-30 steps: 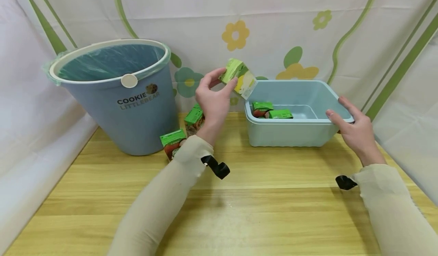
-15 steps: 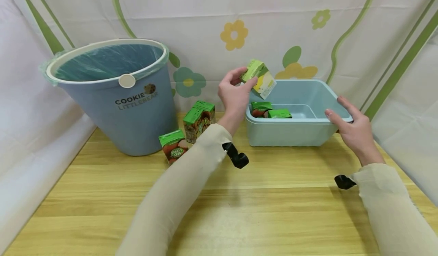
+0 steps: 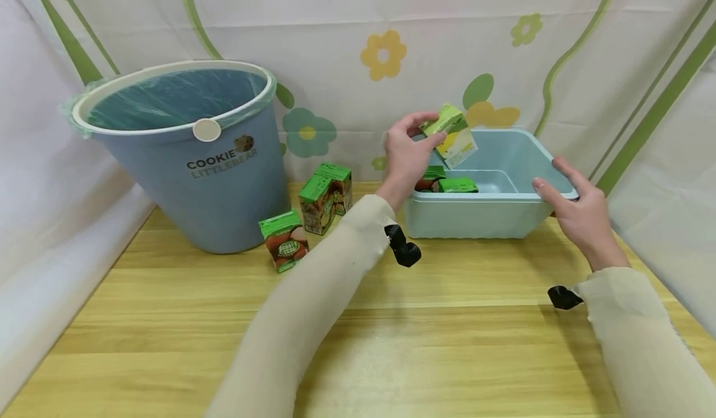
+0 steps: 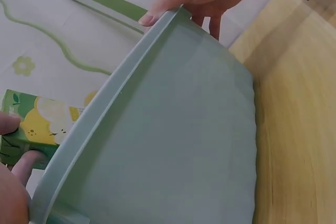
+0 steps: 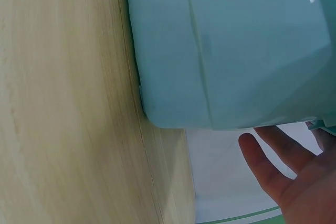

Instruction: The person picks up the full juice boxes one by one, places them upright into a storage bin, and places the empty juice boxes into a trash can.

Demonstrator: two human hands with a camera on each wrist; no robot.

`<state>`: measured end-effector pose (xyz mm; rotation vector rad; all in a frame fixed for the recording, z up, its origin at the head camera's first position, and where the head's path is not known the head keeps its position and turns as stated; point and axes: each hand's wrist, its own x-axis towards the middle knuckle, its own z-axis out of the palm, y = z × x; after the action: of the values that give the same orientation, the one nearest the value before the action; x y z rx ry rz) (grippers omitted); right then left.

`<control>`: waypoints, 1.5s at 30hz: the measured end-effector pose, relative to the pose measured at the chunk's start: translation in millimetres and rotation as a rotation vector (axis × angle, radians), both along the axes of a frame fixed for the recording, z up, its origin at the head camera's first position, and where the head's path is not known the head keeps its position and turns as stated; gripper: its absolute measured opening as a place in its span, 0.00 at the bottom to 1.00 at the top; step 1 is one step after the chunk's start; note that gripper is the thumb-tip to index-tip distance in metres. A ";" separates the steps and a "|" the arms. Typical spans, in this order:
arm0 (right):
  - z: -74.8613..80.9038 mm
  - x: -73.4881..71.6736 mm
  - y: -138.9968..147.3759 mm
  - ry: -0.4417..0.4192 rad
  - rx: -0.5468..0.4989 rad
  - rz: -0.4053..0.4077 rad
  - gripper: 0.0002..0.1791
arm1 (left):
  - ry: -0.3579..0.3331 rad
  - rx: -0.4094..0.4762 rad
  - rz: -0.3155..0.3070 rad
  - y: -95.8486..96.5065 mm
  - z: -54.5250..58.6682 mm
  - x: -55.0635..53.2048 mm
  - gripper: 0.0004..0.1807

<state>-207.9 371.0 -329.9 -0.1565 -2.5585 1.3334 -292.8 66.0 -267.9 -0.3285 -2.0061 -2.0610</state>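
Observation:
My left hand (image 3: 407, 154) pinches a small green-and-yellow drink carton (image 3: 455, 141) between thumb and fingers. The carton is tilted and hangs over the left end of a light blue plastic bin (image 3: 470, 216); the left wrist view shows fruit pictures on its side. Two green-topped cartons (image 3: 457, 185) lie inside the bin at its left. With the thumb over the rim and the fingers outside below it, my right hand (image 3: 582, 213) grips the bin's right front corner. In the right wrist view those fingers (image 5: 262, 166) show beside the bin's end wall.
A blue bucket (image 3: 240, 188) with a clear liner stands at the left back. Near it on the wooden table (image 3: 447, 343) are a red-and-green carton (image 3: 285, 244) and what look like two brown-and-green cartons (image 3: 321, 204) side by side. A flower-patterned cloth (image 3: 335, 8) hangs behind.
My left hand has carried the carton rightward, from left of the bin to over its left end. My right hand has stayed on the rim. The cartons on the table have come into fuller view.

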 end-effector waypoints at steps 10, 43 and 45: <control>-1.2 -0.4 1.1 -0.004 0.000 0.000 0.41 | -0.004 -0.116 -0.069 17.5 1.9 -10.8 0.14; -1.3 -3.8 0.7 0.003 -0.012 -0.007 0.40 | -0.122 -0.662 -0.156 30.2 -7.0 -19.7 0.22; -1.5 -3.9 0.3 0.002 -0.010 -0.007 0.40 | -0.137 -0.683 -0.163 30.8 -7.1 -19.6 0.22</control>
<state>-211.8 371.3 -331.4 -0.1654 -2.5475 1.3439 -312.4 96.8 -275.0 -0.4912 -2.8083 -1.4340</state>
